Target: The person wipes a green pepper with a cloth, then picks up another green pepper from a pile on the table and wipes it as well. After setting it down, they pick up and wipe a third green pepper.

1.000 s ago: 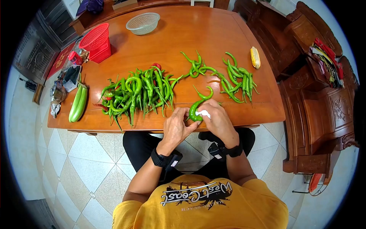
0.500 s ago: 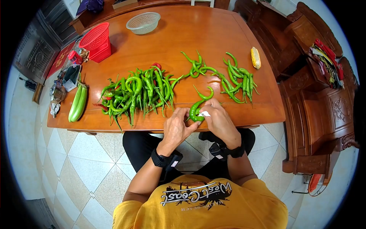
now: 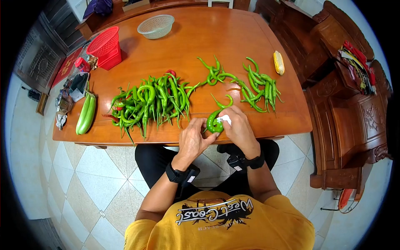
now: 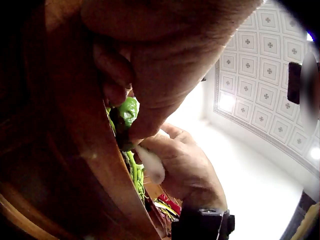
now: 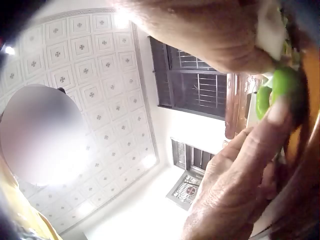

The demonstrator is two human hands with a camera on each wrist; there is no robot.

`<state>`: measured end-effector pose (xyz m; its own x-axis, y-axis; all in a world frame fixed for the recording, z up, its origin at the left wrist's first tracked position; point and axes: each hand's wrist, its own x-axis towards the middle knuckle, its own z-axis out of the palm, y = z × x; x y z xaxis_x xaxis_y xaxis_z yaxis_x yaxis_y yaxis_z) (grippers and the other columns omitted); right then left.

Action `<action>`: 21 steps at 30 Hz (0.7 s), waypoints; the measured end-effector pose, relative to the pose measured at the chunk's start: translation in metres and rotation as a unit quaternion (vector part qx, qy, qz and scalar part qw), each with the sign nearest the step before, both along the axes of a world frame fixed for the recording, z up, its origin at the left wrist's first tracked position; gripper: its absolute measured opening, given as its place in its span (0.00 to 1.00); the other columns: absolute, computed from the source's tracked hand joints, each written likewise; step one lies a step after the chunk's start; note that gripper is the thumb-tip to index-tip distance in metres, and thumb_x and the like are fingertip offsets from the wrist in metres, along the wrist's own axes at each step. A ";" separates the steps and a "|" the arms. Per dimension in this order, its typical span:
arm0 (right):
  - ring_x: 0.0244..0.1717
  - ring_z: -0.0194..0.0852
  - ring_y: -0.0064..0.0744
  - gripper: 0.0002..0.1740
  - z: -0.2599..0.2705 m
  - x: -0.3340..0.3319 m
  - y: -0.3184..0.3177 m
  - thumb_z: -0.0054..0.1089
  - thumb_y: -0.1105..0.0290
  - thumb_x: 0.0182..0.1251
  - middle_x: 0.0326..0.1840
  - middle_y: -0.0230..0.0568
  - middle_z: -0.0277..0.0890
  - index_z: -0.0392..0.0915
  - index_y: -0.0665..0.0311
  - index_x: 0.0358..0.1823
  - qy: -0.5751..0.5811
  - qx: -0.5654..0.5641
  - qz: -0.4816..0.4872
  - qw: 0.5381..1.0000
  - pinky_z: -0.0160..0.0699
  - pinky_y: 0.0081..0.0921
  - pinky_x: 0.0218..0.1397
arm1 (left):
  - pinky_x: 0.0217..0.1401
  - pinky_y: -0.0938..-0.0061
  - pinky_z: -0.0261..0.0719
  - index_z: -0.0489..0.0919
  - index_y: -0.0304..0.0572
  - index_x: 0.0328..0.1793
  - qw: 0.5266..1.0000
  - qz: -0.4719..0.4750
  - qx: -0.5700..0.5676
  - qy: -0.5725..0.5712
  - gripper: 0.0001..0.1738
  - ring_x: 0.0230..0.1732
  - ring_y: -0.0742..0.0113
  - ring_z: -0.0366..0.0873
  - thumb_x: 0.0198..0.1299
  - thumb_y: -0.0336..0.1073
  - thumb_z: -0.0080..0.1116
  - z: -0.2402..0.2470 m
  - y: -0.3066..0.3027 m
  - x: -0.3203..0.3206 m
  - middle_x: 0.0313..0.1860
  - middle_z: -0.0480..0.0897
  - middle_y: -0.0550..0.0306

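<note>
At the table's near edge my left hand (image 3: pixel 192 135) holds a curled green chili pepper (image 3: pixel 210 123) between thumb and fingers. Its glossy side also shows under the fingers in the left wrist view. My right hand (image 3: pixel 241 131) pinches a crumpled white tissue (image 3: pixel 225 119) against the inside of the pepper's curve. From the right wrist side, the pepper (image 5: pixel 285 82) sits at the left fingertips, with the tissue (image 5: pixel 270 32) close by. Just beyond the hands lies another bent green pepper (image 3: pixel 228 101).
A big heap of green peppers (image 3: pixel 150 100) lies left, with a few red ones. Smaller groups lie at centre (image 3: pixel 214 75) and right (image 3: pixel 266 87). Around them are a long green eggplant (image 3: pixel 86 113), red basket (image 3: pixel 109 50), pale colander (image 3: pixel 156 27) and corn cob (image 3: pixel 278 63).
My right hand has shifted slightly right and back again, the tissue moving up along the pepper's inner curve. The left hand keeps its hold on the pepper in nearly the same spot.
</note>
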<state>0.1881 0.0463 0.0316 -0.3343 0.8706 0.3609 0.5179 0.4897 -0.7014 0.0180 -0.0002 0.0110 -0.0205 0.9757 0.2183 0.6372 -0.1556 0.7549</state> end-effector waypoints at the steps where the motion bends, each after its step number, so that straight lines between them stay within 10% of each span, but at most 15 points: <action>1: 0.43 0.75 0.58 0.10 -0.002 0.003 0.000 0.57 0.84 0.55 0.38 0.53 0.74 0.77 0.70 0.40 0.003 0.001 -0.006 1.000 0.75 0.41 0.48 | 0.36 0.63 0.79 0.81 0.36 0.46 1.000 0.001 0.005 0.002 0.25 0.33 0.52 0.81 0.47 0.44 0.76 0.000 0.000 0.000 0.35 0.80 0.51; 21: 0.39 0.76 0.55 0.10 -0.004 0.012 -0.031 0.61 0.81 0.54 0.37 0.51 0.73 0.75 0.68 0.39 0.020 -0.057 0.012 0.998 0.75 0.38 0.42 | 0.31 0.63 0.79 0.81 0.38 0.53 0.999 -0.026 0.022 -0.001 0.24 0.27 0.55 0.80 0.53 0.42 0.73 -0.003 0.000 -0.004 0.37 0.80 0.52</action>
<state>0.2006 0.0151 0.0274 -0.3434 0.8984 0.2737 0.4769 0.4178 -0.7733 0.0136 -0.0005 0.0082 0.0292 0.9648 0.2612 0.6266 -0.2213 0.7473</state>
